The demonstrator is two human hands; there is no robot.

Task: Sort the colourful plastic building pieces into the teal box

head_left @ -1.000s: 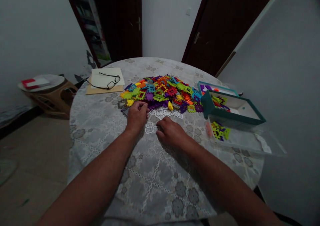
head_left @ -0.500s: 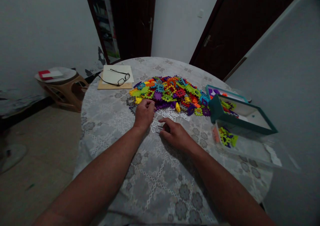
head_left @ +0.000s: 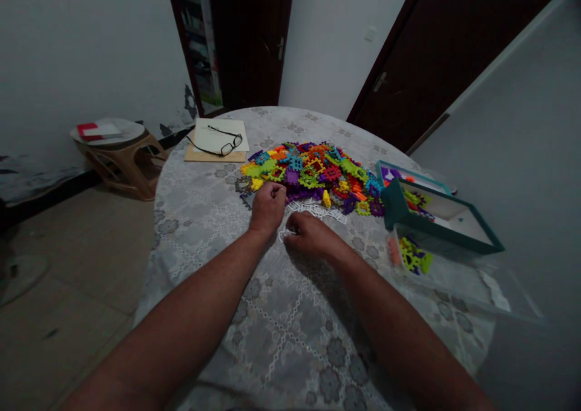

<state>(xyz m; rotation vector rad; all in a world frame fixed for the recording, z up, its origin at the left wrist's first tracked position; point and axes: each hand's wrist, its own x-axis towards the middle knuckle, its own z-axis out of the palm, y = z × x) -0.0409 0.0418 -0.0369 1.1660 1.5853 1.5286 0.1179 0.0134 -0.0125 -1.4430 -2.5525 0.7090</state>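
White tiles (head_left: 318,209) lie before the coloured heap (head_left: 313,169). My right hand (head_left: 311,236) curls over one and my left hand (head_left: 269,208) balls beside it; whether either truly grips, I cannot tell. Teal box (head_left: 436,232) at right, glasses (head_left: 222,144) beyond, on the clothed round table (head_left: 281,326); dark doors (head_left: 422,54) behind.

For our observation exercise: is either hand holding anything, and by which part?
Cannot be told for sure. The right hand covers one edge of a white lattice piece flat on the tablecloth; the left hand is curled beside it, palm hidden.

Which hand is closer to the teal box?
Right. The right hand is left of the teal box; the left hand sits farther left, at the pile of coloured pieces.
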